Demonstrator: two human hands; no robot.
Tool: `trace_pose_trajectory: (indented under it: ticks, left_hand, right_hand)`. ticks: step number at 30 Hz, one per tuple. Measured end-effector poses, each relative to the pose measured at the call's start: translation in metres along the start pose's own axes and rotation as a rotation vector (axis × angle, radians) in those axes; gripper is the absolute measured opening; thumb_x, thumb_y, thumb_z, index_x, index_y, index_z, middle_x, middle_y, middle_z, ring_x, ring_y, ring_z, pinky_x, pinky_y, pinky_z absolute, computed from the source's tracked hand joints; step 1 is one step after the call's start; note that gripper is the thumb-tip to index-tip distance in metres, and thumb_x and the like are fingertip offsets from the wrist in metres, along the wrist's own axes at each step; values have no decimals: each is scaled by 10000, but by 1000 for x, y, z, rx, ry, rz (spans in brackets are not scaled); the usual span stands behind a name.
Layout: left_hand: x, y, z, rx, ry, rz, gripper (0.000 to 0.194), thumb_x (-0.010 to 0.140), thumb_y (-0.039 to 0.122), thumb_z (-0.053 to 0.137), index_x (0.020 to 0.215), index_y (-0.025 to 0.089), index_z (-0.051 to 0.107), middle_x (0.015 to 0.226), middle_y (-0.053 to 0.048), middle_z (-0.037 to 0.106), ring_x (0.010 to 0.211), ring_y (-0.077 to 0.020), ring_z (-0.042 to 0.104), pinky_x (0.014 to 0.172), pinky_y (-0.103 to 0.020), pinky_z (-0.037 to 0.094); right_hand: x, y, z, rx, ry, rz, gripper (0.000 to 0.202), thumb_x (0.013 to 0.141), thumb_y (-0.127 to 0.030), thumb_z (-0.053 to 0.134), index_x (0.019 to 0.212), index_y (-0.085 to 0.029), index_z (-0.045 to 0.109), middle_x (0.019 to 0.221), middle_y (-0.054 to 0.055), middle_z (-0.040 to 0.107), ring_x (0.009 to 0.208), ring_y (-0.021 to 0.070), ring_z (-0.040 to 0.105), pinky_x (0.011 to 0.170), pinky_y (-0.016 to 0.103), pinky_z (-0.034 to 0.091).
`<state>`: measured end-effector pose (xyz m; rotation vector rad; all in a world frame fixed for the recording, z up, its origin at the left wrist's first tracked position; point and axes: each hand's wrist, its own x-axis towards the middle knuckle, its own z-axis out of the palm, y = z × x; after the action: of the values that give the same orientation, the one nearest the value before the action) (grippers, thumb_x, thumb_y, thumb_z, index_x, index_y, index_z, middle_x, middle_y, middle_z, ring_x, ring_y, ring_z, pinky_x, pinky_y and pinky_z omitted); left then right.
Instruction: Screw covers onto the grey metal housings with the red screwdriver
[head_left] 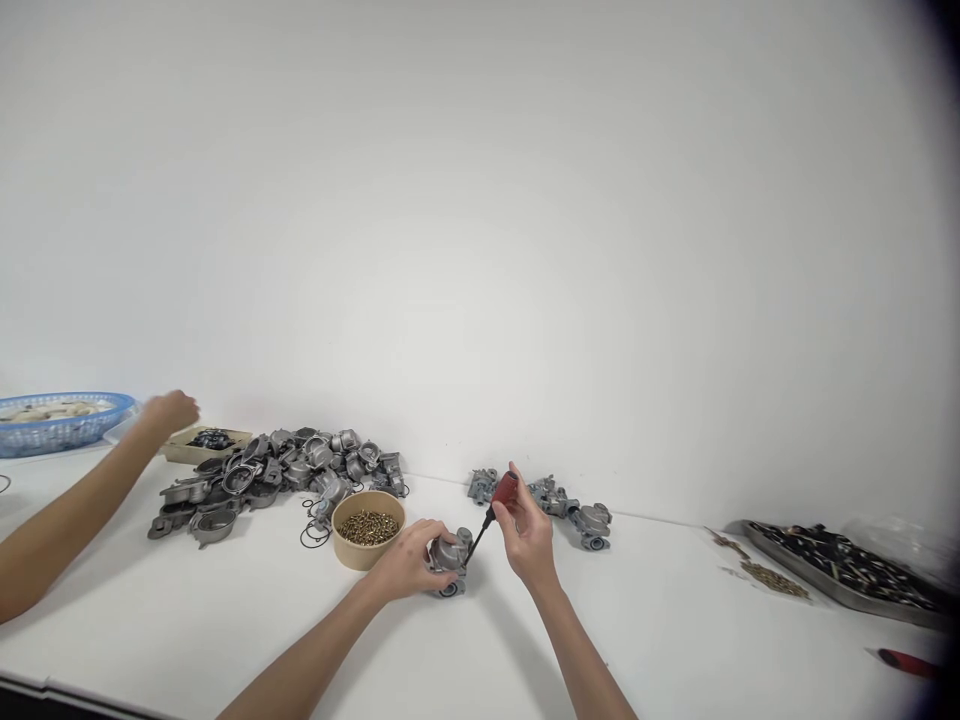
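Note:
My left hand (411, 560) is closed around a grey metal carburetor (450, 556) and steadies it on the white table (420, 660). In my right hand (527, 538) is a screwdriver (505, 490) with a red handle and a dark shaft. The shaft slants down to the left, and its tip meets the right side of the carburetor. Whether the tip sits in a screw is too small to tell. Close to my left hand stands a round cardboard tub (369, 545) filled with small brass-coloured screws (367, 527).
Grey metal bowl-shaped parts (255, 475) are heaped at back left, beside black rings (315, 535). More carburetors (590, 524) line the wall. At right lie a metal tray (840, 575) and a red-handled tool (906, 662). Another person's arm (82, 510) reaches in near a blue basket (64, 430).

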<state>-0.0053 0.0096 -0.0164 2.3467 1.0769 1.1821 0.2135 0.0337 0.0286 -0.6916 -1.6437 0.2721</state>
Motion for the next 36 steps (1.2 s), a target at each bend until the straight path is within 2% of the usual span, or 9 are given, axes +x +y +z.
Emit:
trace_pose_trajectory:
  ticks: [3, 6, 10, 18, 21, 25, 30, 33, 36]
  left_hand:
    - [0, 0, 0, -1, -1, -16, 367, 723, 352, 750, 1047, 229, 628, 1005, -29, 648, 874, -195, 575, 728, -276, 474]
    - [-1, -2, -3, -28, -24, -55, 412, 712, 387, 768, 1072, 248, 623, 1061, -27, 648, 917, -205, 571, 750, -281, 471]
    - [-2, -8, -7, -88, -80, -126, 517, 646, 415, 821, 1096, 265, 617, 1150, -18, 631, 966, -216, 560, 778, -283, 467]
    - [-1, -10, -9, -140, -114, -223, 537, 623, 426, 818, 1079, 240, 604, 1157, -14, 615, 687, -114, 522, 700, -268, 459]
    - [-1, -8, -10, -138, -106, -203, 522, 619, 425, 820, 1057, 234, 608, 1130, -16, 627, 745, -138, 540, 719, -265, 456]
    - [-1, -7, -10, -125, -105, -214, 541, 608, 435, 824, 1067, 238, 617, 1097, -14, 625, 817, -167, 560, 735, -262, 457]
    - [-1, -8, -11, -124, -110, -185, 544, 616, 425, 822, 1089, 238, 629, 1079, -17, 626, 880, -190, 570, 777, -274, 459]
    - [-2, -8, -12, -117, -100, -172, 529, 623, 404, 820, 1091, 244, 632, 1086, -19, 630, 938, -212, 572, 819, -292, 456]
    - [-2, -6, -12, -102, -92, -166, 525, 620, 373, 824, 1094, 249, 636, 1087, -22, 637, 996, -234, 565, 853, -307, 447]
  right_hand:
    - [1, -8, -1, -23, -20, -17, 678, 936, -382, 529, 1528, -185, 262, 1010, 104, 700, 828, 218, 659, 748, 349, 576]
    - [1, -18, -1, -63, -35, -25, 621, 923, -355, 561, 1491, -240, 337, 1136, 116, 684, 866, 238, 665, 728, 359, 578]
    - [4, -28, 2, 50, -134, -38, 501, 962, -315, 506, 1447, -256, 395, 1346, 127, 586, 1051, 260, 660, 897, 407, 553]
    - [14, -30, 18, 152, -178, -50, 435, 950, -305, 545, 1380, -273, 492, 1160, 100, 648, 822, 199, 694, 792, 374, 588]
    - [18, -36, 20, 45, -141, -87, 361, 906, -320, 614, 1264, -273, 593, 1088, 91, 641, 831, 207, 666, 789, 376, 586]
    - [21, -39, 22, 147, -159, -57, 359, 948, -325, 542, 1299, -250, 552, 1192, 123, 632, 1027, 258, 668, 844, 398, 582]
    - [20, -38, 21, 51, -16, -66, 397, 859, -330, 678, 1242, -255, 606, 1196, 128, 633, 882, 240, 686, 779, 405, 596]
    - [19, -39, 20, 119, -57, -97, 323, 920, -316, 586, 1231, -235, 615, 1219, 142, 633, 998, 271, 676, 816, 415, 590]
    - [19, -40, 19, 113, -51, -58, 301, 915, -300, 595, 1206, -230, 626, 1061, 109, 684, 915, 248, 692, 759, 383, 600]
